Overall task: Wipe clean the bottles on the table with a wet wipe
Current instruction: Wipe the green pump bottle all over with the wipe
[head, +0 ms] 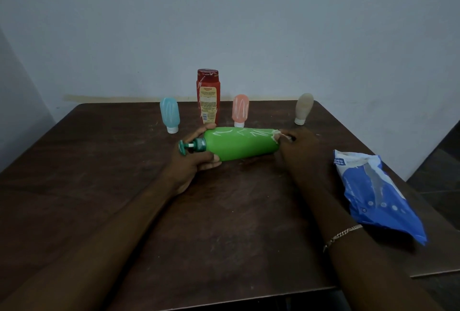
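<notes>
Between our hands the green pump bottle (239, 145) lies sideways over the surface (224, 216), our left hand (196, 161) gripping its shoulder, our right hand (297, 145) pinching a wet wipe (275, 135) to its base; stiff smooth plastic, likely slippery wet, so we favour the narrow shoulder

Head view (wide-angle) looks forward-down, seemingly near table (99, 173).

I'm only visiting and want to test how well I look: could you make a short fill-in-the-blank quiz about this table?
1. The left hand grips the green pump bottle near its ____ end.
2. The right hand pinches a wet wipe against the bottle's ____.
3. The tallest standing bottle is ____.
4. The blue wipes pack lies on the table to the bottle's ____.

Missing words: pump; base; red; right.
</notes>
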Demonstrator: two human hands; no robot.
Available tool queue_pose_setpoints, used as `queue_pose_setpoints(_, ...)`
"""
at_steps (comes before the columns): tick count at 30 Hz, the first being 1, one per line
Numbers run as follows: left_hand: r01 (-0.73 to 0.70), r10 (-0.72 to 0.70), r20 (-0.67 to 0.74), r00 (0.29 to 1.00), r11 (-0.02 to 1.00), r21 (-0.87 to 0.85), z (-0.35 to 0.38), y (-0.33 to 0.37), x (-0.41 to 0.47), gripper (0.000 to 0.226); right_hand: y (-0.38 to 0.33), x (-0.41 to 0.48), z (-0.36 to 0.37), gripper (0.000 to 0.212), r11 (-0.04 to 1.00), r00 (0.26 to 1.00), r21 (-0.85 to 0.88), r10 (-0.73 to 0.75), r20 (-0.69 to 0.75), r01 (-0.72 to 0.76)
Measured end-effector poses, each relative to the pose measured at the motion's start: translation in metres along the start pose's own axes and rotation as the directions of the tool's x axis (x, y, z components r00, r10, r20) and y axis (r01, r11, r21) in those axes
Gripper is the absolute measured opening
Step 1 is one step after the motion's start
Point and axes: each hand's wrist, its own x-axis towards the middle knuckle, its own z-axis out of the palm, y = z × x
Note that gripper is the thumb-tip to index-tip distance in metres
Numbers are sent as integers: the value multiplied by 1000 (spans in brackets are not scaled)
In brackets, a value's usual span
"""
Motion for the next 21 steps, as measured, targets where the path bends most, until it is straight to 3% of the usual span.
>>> queue_pose_setpoints(3,-3,3,0,1000,1000,-12,-1,0,0,68,-7,-9,5,15,997,996,17,-77,-43,78)
queue_pose_setpoints(9,19,-18,26,999,999,-38,-4,-1,1,69,2,0,-5,19,999,998,35,25,-62,-22)
queue_pose_setpoints(14,19,-19,24,1000,999,-37,-4,-1,1,66,-5,-7,-4,16,995,993,-9,-100,-65,100)
queue_pose_setpoints(18,6,-5,41,999,1000,-29,-4,-2,0,66,5,0,-4,20,998,997,53,29,-76,-25)
queue_pose_setpoints(21,-19,20,51,998,1000,-13,-4,-3,0,68,-10,-4,1,17,996,994,37,-79,-68,82)
